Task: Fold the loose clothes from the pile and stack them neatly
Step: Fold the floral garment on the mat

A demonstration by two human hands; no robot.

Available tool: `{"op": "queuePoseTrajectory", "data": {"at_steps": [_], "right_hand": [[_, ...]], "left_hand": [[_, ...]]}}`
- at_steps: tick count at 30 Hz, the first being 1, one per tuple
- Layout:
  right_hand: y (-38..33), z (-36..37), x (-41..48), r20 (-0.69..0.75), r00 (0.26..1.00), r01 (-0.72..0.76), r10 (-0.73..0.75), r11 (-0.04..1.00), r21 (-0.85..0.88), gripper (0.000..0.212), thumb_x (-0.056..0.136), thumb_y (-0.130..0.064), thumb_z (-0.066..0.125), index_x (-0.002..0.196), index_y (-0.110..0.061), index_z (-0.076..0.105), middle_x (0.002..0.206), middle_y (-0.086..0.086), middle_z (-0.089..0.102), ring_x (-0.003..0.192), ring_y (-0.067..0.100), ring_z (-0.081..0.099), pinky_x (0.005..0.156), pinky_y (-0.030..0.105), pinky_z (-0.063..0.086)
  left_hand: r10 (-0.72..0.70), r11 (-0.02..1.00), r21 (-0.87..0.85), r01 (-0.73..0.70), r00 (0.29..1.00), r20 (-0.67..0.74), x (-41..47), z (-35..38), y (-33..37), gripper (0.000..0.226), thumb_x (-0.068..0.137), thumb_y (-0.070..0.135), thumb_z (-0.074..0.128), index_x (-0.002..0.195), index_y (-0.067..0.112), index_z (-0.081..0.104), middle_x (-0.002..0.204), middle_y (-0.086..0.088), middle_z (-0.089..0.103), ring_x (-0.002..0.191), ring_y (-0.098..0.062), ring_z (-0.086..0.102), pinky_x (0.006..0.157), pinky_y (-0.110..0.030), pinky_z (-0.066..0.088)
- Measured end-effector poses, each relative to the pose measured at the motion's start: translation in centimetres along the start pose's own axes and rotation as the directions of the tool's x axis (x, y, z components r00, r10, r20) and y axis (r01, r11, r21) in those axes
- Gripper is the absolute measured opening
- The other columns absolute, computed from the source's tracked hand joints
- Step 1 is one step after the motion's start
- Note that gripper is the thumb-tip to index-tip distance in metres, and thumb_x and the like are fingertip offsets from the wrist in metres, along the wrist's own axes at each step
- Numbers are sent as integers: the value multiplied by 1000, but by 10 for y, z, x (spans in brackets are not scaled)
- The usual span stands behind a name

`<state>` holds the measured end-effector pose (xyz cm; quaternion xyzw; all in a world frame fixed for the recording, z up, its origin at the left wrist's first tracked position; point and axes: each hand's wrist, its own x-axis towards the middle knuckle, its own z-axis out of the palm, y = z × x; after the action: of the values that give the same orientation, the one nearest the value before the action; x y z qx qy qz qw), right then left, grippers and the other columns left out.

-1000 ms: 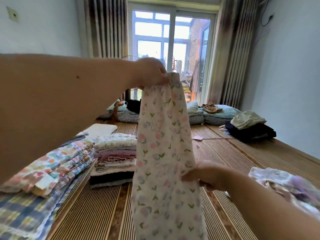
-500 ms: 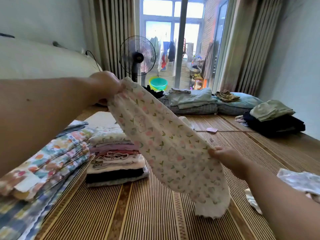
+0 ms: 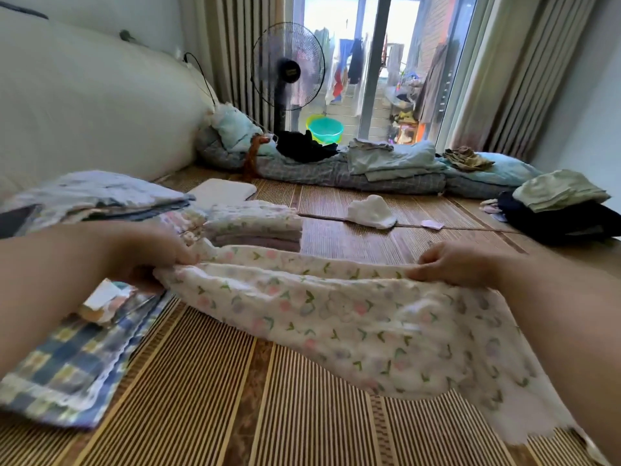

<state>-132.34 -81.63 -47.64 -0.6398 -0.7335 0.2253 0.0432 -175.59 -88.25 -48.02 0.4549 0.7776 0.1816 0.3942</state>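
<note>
A white floral garment (image 3: 336,317) stretches sideways just above the striped bamboo mat (image 3: 208,398), its lower part draping toward the near right. My left hand (image 3: 151,253) grips its left end and my right hand (image 3: 450,264) pinches its upper edge farther right. Behind the garment stands a stack of folded clothes (image 3: 255,223), partly hidden by the cloth. A second folded stack of patterned and checked fabrics (image 3: 77,348) lies at the near left, partly under my left forearm.
A padded headboard (image 3: 84,105) runs along the left. A standing fan (image 3: 287,68), bedding (image 3: 386,169) and pillows line the far edge by the glass door. A small white cloth (image 3: 371,213) lies mid-mat, dark and green clothes (image 3: 557,206) at the far right.
The garment came down from hanging upright to lying stretched sideways low over the mat. My left hand dropped from head height; my right hand moved out to the right. The view tilted down.
</note>
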Motion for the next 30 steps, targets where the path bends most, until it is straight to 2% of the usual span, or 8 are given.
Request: {"op": "queuePoseTrajectory", "data": {"at_steps": [4,7,12,17,21,24,27,30], "right_hand": [[-3,66,50,84,996,-14,17,999,-28,27,81,-52,69,78,-26,72,85,-5,71,81,12,65,73,27,49],[1,125,79,23,999,-37,41,990,-137,30,87,-44,66,110,-26,64,114,5,68,103,21,62,85,27,47],[33,149,76,-105,986,-136,131,990,-46,44,93,-46,55,134,-30,51,132,5,60,122,28,54,104,47,39],[94,140,21,-250,857,-410,451,890,199,58,93,-53,48,130,-9,52,131,17,57,117,35,53,90,42,43],[123,154,-22,40,769,-605,638,706,369,82,77,-66,63,122,2,58,123,22,60,109,38,58,92,43,48],[116,166,-20,13,788,-569,615,720,398,76,76,-54,71,126,1,56,125,19,59,112,34,57,99,42,45],[98,171,-4,-62,828,-457,557,734,502,43,82,-34,66,112,-3,64,103,13,65,91,27,62,87,39,50],[98,162,6,-101,802,-355,589,605,713,28,83,-14,61,105,4,63,96,21,67,89,36,66,85,52,55]], "left_hand": [[-89,993,-75,93,994,62,14,36,-61,20,93,20,60,95,1,62,61,-9,68,49,-17,63,44,-24,48],[-159,974,-161,158,987,6,29,65,-97,14,95,16,57,93,2,58,58,-8,66,46,-18,63,41,-24,47],[-154,984,47,171,954,-257,56,78,-120,32,96,33,54,117,9,52,109,-10,53,78,-24,56,52,-28,47],[-57,997,37,71,956,-286,68,77,-115,27,95,25,57,108,1,62,91,-13,61,75,-28,60,62,-34,53],[-43,989,119,84,950,-310,63,76,-107,37,96,29,55,116,-2,58,117,-25,58,98,-37,57,72,-35,45],[-33,992,104,68,951,-309,58,76,-105,34,95,26,56,111,-5,60,117,-27,60,97,-38,58,71,-36,43],[-64,996,34,79,949,-308,52,75,-104,34,95,28,56,112,-1,59,114,-23,61,89,-33,60,70,-37,50],[-98,995,-43,89,952,-292,48,75,-106,34,95,25,57,113,-4,57,113,-23,60,95,-39,62,81,-44,54]]}}
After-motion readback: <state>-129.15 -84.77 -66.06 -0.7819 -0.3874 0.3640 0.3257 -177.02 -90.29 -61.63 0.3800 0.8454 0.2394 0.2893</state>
